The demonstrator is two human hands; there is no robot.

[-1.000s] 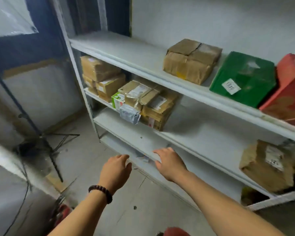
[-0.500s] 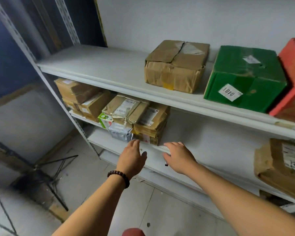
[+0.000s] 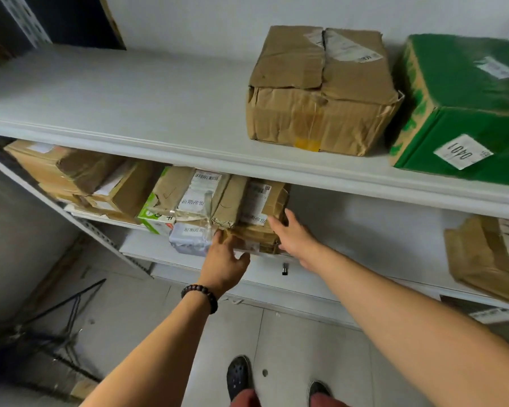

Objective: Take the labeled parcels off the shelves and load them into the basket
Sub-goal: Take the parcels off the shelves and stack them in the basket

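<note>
A stack of brown labeled parcels (image 3: 259,218) sits on the middle shelf (image 3: 379,230) of a white rack. My left hand (image 3: 225,261), with a bead bracelet at the wrist, touches the stack's front lower corner. My right hand (image 3: 296,235) lies with straight fingers against the stack's right side. Beside the stack are a taped brown parcel (image 3: 194,198), a grey bag parcel (image 3: 188,240) and a green-and-white box (image 3: 156,220). No basket is in view.
The top shelf (image 3: 130,113) carries a crumpled brown box (image 3: 321,92) and a green box (image 3: 465,113) with a label. More brown parcels (image 3: 71,177) lie at the left, another (image 3: 488,254) at the right. A dark tripod (image 3: 50,333) stands on the floor.
I have stepped closer to the rack. Both hands rose from the lower shelf edge to the parcel stack on the middle shelf and now touch it.
</note>
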